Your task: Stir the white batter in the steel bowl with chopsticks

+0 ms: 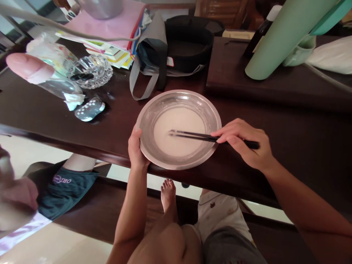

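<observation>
A round metal plate (211, 113) with pale, milky liquid in its middle sits near the front edge of a dark wooden table (288, 128). My left hand (135, 148) grips the plate's left rim, thumb on top. My right hand (244, 145) is closed around a pair of dark chopsticks (192, 135), whose tips lie in the liquid near the plate's centre.
A glass ashtray (93, 71), a small remote-like object (89, 109), a plastic bag, books, a black and grey bag (176, 44) and a green cylinder (286, 33) crowd the table's back. Another person sits at the left, knee and dark shorts (64, 185) showing; a blurred finger (29, 68) intrudes.
</observation>
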Demonstrator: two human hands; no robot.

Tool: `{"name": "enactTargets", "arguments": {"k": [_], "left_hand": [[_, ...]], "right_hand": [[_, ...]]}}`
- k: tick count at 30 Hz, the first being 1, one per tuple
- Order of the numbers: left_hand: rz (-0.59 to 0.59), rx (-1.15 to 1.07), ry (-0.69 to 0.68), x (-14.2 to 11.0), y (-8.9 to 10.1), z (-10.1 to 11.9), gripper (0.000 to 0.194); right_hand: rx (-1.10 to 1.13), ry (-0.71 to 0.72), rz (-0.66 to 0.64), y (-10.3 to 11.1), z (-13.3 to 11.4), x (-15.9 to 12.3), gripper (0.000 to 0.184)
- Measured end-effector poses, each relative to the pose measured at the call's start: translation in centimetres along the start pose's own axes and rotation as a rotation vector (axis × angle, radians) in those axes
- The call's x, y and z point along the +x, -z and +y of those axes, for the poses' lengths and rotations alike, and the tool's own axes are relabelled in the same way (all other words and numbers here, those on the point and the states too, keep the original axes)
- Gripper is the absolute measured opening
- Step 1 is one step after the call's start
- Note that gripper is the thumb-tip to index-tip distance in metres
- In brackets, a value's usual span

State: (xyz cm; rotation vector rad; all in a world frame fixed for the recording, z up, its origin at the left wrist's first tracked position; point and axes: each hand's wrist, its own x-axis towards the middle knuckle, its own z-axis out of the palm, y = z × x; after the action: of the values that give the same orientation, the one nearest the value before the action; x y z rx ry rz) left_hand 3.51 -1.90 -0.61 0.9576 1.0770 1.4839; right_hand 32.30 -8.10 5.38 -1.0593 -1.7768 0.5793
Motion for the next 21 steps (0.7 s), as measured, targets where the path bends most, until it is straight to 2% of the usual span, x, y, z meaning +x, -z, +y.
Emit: {"name": "enactTargets", "arguments": {"k": [4,5,6,9,11,13,15,17,19,21], "left_hand": [[0.006,-0.023,0.004,-0.01,-0.09,0.06,0.037],[0.005,-0.027,0.005,-0.01,-0.11,0.07,0.037],[0.002,-0.028,0.005,0.0,-0.11,0.09,0.037],[0.002,-0.018,0.001,0.03,-0.13,0.1,0.037],[0.004,-0.016,-0.004,0.03,-0.13,0.07,0.038],[0.005,-0.019,-0.006,0.03,-0.1,0.03,0.038],[0.001,-0.025,-0.002,0.03,-0.05,-0.01,0.038],[-0.002,-0.031,0.001,0.05,-0.01,-0.03,0.037],[-0.001,-0.035,0.004,0.08,0.0,-0.02,0.037],[0.0,-0.034,0.003,0.1,-0.01,-0.02,0.038]], "right_hand": [[0.054,-0.022,0.3,0.31,0.32,0.01,0.033],[0.089,-0.017,0.314,0.35,0.38,-0.01,0.036],[0.113,-0.015,0.271,0.37,0.4,-0.02,0.036],[0.092,-0.033,0.023,0.41,0.31,0.02,0.023],[0.091,-0.041,0.032,0.55,0.26,0.11,0.02],[0.186,-0.043,0.177,0.73,0.25,0.15,0.032],[0.327,-0.069,0.231,0.79,0.2,0.08,0.042],[0.393,-0.118,0.116,0.69,0.12,-0.08,0.036],[0.357,-0.159,-0.038,0.61,0.06,-0.2,0.023],[0.29,-0.148,-0.041,0.69,0.07,-0.16,0.018]]}}
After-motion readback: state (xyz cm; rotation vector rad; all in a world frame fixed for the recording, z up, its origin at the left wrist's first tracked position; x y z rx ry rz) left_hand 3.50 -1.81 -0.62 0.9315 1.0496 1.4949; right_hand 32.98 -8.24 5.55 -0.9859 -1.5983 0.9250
